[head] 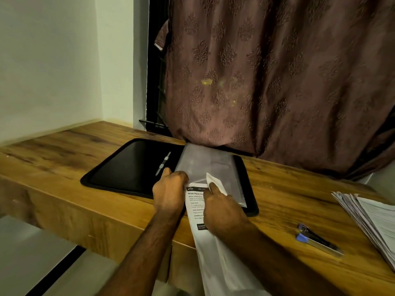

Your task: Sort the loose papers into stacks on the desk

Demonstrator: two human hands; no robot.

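Pinching printed sheet (195, 207), both hands' grip, sleeve (211, 165) edge

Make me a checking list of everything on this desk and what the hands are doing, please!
Surface: wooden desk, against a wall.
Job's things: printed sheet partly inside a clear sleeve of an open black folder; paper stack at the right edge.
Clutter: stapler near the stack.
Grippers: left hand grips the sleeve's edge; right hand pinches the sheet's corner.
Cables: nothing seen.
Surroundings: patterned brown curtain behind the desk.
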